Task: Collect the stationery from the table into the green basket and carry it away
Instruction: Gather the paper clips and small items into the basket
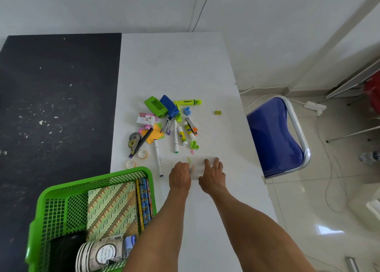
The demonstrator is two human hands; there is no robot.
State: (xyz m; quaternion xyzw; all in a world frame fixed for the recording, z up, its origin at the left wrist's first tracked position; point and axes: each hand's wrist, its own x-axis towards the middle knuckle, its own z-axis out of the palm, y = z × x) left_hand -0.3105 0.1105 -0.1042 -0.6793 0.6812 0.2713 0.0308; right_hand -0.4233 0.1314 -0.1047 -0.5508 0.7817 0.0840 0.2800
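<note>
The green basket (93, 180) stands at the near left of the white table (185, 66). It holds a patterned notebook (112, 208), pencils (145, 201) and paper cups (96, 255). Beyond it lies a pile of stationery: a green punch (155, 105), a blue punch (169, 105), a highlighter (189, 102), glue sticks (182, 135), markers (158, 157), tape rolls (142, 154) and sticky notes (154, 137). My left hand (180, 178) curls its fingers around small paper clips (191, 169) on the table. My right hand (212, 178) rests beside it with fingers spread.
A small green sharpener (218, 112) lies apart at the right of the pile. A black tabletop (57, 107) adjoins the white one on the left. A blue chair (275, 136) stands at the table's right edge, with cables and a power strip (314, 107) on the floor.
</note>
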